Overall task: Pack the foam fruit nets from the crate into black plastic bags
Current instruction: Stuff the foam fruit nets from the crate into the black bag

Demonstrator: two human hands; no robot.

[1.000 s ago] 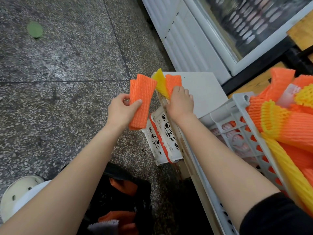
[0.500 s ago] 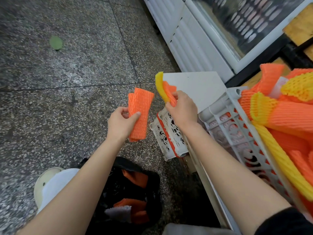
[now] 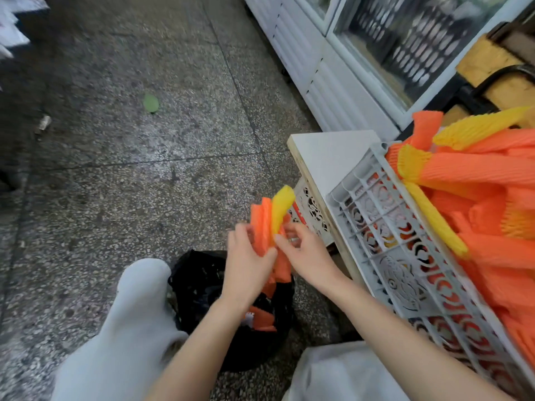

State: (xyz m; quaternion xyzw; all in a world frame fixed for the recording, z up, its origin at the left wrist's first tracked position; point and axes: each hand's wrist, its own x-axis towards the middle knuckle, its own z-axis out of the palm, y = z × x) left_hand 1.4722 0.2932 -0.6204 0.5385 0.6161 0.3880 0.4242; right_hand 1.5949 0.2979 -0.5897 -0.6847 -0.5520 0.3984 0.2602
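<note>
Holding nets (image 3: 264,224) together now, left hand (image 3: 246,266) meeting right hand (image 3: 309,256) over bag (image 3: 199,287).

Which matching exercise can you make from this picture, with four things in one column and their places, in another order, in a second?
Things: 1 black bag; 2 crate; 3 yellow net; 4 green spot.
Places: A far off on the floor; B at right, heaped with foam nets; C between left hand and right hand, beside orange nets; D under the hands.
Pairs: 1-D; 2-B; 3-C; 4-A.
</note>
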